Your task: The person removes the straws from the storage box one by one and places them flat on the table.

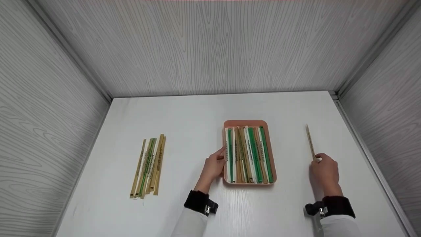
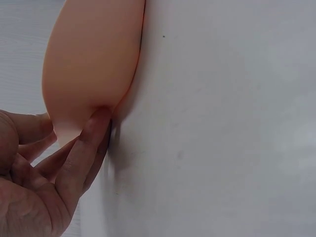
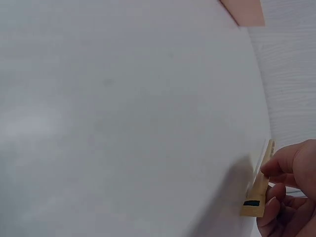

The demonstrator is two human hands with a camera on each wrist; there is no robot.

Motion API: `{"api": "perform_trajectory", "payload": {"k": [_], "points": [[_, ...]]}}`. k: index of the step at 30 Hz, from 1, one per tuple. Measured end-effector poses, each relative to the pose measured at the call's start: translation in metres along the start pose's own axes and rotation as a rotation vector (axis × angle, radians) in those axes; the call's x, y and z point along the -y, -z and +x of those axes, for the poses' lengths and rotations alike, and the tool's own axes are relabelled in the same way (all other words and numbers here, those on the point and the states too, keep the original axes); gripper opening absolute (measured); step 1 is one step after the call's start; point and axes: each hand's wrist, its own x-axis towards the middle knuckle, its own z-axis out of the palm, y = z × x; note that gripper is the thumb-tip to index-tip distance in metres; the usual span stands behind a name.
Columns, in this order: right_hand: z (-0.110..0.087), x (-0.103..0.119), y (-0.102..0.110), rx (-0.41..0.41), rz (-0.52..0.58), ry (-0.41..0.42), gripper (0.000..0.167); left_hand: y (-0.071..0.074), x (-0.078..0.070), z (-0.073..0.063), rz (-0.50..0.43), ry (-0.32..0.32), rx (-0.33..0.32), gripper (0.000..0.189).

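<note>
The white desk (image 1: pixel 194 113) carries an orange rectangular tray (image 1: pixel 245 123) slightly right of centre, loaded with a row of wrapped sticks (image 1: pixel 241 154). A loose group (image 1: pixel 149 168) lies toward the desk's left edge. The left hand (image 1: pixel 212 167) grips the tray's left rim. The right hand (image 1: pixel 325 169), toward the desk's right edge, pinches a single tan stick (image 1: pixel 310 140).

head view: down over table (image 1: pixel 184 113); wrist views: close, sharing tray (image 2: pixel 94 54).
</note>
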Motion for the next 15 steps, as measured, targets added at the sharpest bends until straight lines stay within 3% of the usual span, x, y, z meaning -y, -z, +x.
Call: {"api": "perform_trajectory", "payload": {"k": [15], "points": [[0.009,-0.022,0.016,0.017,-0.054,-0.060,0.038,0.001,-0.001,0.000,-0.009,-0.004,0.004,0.056]]}}
